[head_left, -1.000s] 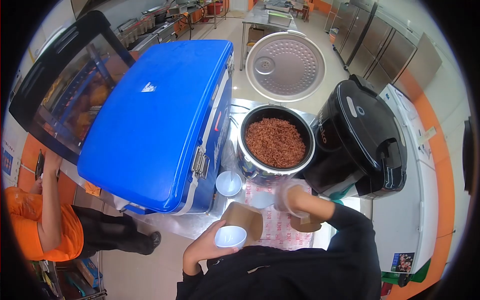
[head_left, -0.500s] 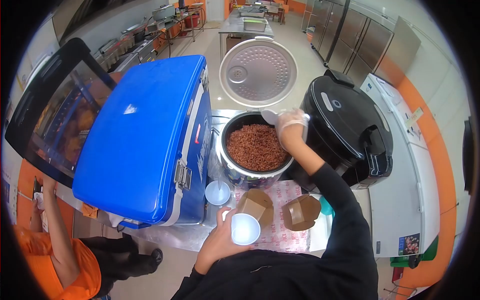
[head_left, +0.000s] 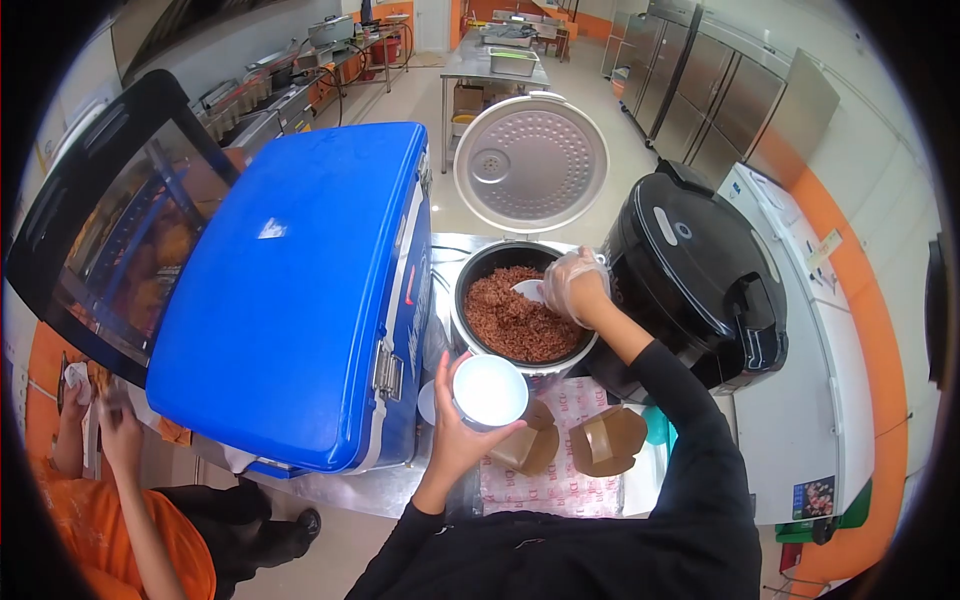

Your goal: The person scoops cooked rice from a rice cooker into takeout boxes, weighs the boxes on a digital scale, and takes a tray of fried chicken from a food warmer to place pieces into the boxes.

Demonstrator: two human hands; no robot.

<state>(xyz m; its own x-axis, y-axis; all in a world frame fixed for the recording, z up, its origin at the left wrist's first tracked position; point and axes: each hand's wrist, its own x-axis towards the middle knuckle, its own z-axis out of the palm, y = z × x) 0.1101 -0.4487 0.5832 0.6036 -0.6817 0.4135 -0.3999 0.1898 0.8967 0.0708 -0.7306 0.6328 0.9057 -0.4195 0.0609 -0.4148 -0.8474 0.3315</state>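
In an open cooker (head_left: 470, 345), reddish-brown rice (head_left: 515, 325) fills much of the dark pot. My right hand (head_left: 578, 287), in a clear plastic glove, grips a white scoop (head_left: 530, 290) whose end is in the rice. A white bowl (head_left: 490, 390) is held by my left hand (head_left: 460, 435), thumb and fingers around its side, just in front of the cooker. Partly behind that hand stands another pale bowl (head_left: 427, 402). Two brown paper boxes, one on the left (head_left: 530, 445) and one on the right (head_left: 608, 442), stand open on printed paper (head_left: 550, 490).
A large blue cooler (head_left: 280, 290) stands left, beside a glass display case (head_left: 130, 240). On the right are a closed black cooker (head_left: 700, 270) and a white chest (head_left: 790, 400). A person in orange (head_left: 150, 530) is at the lower left. The cooker's raised lid (head_left: 532, 165) stands behind the rice.
My right hand has moved from over the boxes to the cooker, and the scoop has gone down into the rice. My left hand has brought the bowl up and forward, closer to the cooker.
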